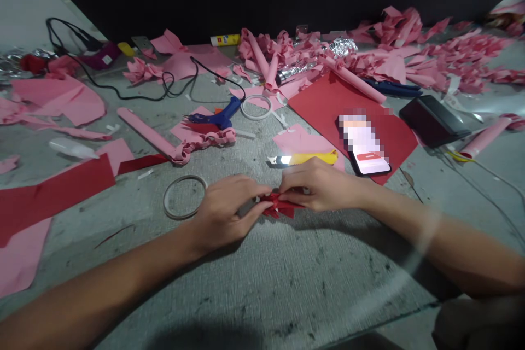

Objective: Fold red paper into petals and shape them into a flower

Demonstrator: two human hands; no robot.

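Observation:
Between my two hands is a small folded piece of red paper (280, 210), its loose flaps showing below the fingers. My left hand (232, 202) pinches its left end with thumb and fingertips. From the other side my right hand (314, 183) pinches the top and right of it. Just beyond my right hand lies a yellow box cutter (314, 158) with its blade end to the left. A grey tape ring (164, 200) rests flat beside my left hand.
A lit phone (371, 156) lies on red paper (320, 101) to the right, near a black box (435, 119). A blue glue gun (223, 115) with a black cord sits beyond my left hand. Crumpled pink paper (463, 60) spreads along the back. A white ring (256, 117) lies centrally.

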